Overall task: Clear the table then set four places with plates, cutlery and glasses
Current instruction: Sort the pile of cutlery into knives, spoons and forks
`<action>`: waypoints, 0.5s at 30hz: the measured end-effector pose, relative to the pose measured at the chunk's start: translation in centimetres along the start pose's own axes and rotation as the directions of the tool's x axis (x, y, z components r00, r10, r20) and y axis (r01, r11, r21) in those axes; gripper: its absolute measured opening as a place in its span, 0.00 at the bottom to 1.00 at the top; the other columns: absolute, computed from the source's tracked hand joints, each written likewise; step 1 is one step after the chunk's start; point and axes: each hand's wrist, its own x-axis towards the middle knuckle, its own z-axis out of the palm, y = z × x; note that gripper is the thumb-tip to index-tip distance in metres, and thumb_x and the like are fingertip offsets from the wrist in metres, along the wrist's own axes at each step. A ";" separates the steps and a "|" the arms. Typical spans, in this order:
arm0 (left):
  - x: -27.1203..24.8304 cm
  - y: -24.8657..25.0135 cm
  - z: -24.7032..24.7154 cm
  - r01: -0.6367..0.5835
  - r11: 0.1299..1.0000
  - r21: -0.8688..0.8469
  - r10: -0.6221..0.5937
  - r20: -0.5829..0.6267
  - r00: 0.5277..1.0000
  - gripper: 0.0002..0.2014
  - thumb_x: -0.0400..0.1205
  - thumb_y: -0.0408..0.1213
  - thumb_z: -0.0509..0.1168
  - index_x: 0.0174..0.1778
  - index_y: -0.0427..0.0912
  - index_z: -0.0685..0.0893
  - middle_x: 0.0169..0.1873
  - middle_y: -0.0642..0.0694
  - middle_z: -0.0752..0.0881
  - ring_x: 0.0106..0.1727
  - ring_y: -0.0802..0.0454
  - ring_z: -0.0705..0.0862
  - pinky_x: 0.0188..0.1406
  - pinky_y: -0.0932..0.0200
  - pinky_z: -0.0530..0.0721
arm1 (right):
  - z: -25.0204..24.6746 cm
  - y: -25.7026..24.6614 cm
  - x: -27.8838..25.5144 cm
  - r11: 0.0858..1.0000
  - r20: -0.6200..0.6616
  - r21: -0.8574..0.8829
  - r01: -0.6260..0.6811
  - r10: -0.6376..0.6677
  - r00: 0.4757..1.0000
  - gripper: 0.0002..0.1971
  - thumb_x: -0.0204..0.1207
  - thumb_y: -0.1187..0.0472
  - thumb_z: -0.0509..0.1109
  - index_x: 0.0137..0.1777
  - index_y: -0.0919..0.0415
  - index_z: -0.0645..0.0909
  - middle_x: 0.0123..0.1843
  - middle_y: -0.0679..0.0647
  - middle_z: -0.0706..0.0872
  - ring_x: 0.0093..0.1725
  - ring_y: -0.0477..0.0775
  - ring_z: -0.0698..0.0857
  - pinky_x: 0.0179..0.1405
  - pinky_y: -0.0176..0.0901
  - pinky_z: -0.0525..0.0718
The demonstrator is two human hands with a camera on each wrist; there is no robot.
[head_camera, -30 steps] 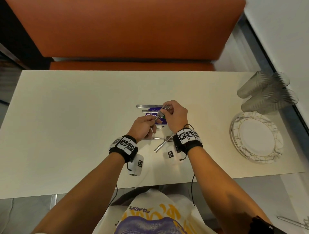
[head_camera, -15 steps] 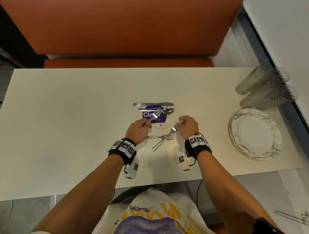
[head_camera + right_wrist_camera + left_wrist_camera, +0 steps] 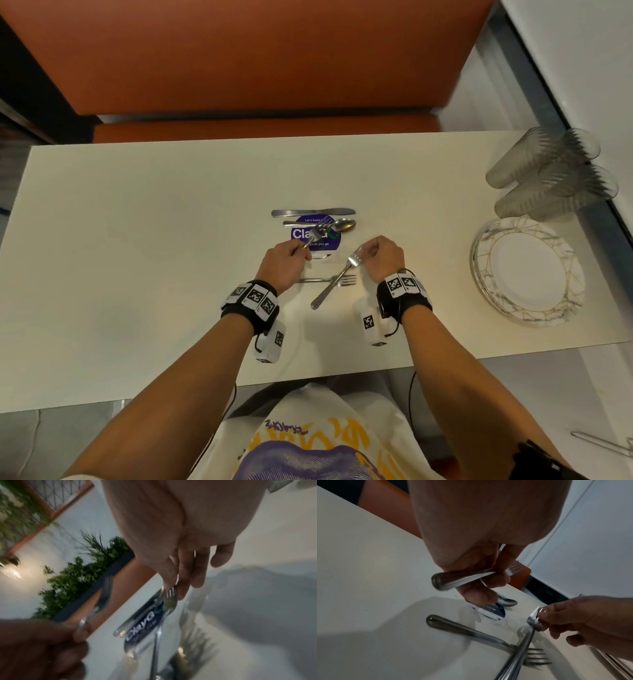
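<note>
My left hand [image 3: 299,249] grips a fork [image 3: 320,229] by its handle, tines raised over a purple round sticker [image 3: 317,240]. In the left wrist view that fork's handle [image 3: 462,578] crosses my curled fingers. My right hand [image 3: 364,253] pinches the tine end of a second fork [image 3: 330,286], whose handle slants down-left to the table. Under it a third fork [image 3: 342,280] lies flat, tines pointing right. A knife [image 3: 313,212] and a spoon [image 3: 344,225] lie side by side just beyond the sticker. The right wrist view is blurred but shows my fingertips [image 3: 171,584] on the tines.
A stack of marbled plates [image 3: 489,294] sits at the table's right end, with several ribbed glasses [image 3: 551,171] lying on their sides behind it. An orange bench [image 3: 239,51] runs along the far edge. The cream table [image 3: 137,240] is bare on its left half.
My right hand left the fork held over the sticker, came back toward me and pinched the second fork's tine end. The left hand keeps its fork.
</note>
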 end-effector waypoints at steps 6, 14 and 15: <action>1.0 1.1 0.0 0.015 0.998 -0.062 -0.013 0.030 0.999 0.15 0.89 0.31 0.56 0.46 0.36 0.87 0.41 0.41 0.94 0.44 0.45 0.94 0.49 0.49 0.92 | -2.5 -3.9 -1.7 0.963 0.031 0.156 0.222 -0.229 0.973 0.05 0.76 0.60 0.77 0.47 0.54 0.84 0.40 0.45 0.89 0.40 0.40 0.85 0.37 0.26 0.74; -0.3 2.8 1.0 0.084 0.971 -0.222 -0.047 0.168 0.985 0.14 0.88 0.31 0.57 0.49 0.35 0.89 0.33 0.39 0.91 0.32 0.43 0.89 0.33 0.54 0.88 | -2.3 -7.2 -2.9 0.900 -0.163 0.269 0.343 -0.308 0.937 0.08 0.78 0.62 0.77 0.46 0.51 0.80 0.41 0.48 0.89 0.43 0.45 0.87 0.44 0.39 0.87; -0.4 2.9 1.1 0.099 0.966 -0.237 -0.058 0.173 0.983 0.15 0.87 0.31 0.56 0.49 0.36 0.89 0.32 0.39 0.90 0.31 0.44 0.87 0.32 0.54 0.87 | -2.1 -7.3 -2.9 0.904 -0.163 0.254 0.344 -0.311 0.936 0.09 0.78 0.61 0.77 0.46 0.49 0.79 0.42 0.48 0.88 0.45 0.47 0.88 0.46 0.44 0.89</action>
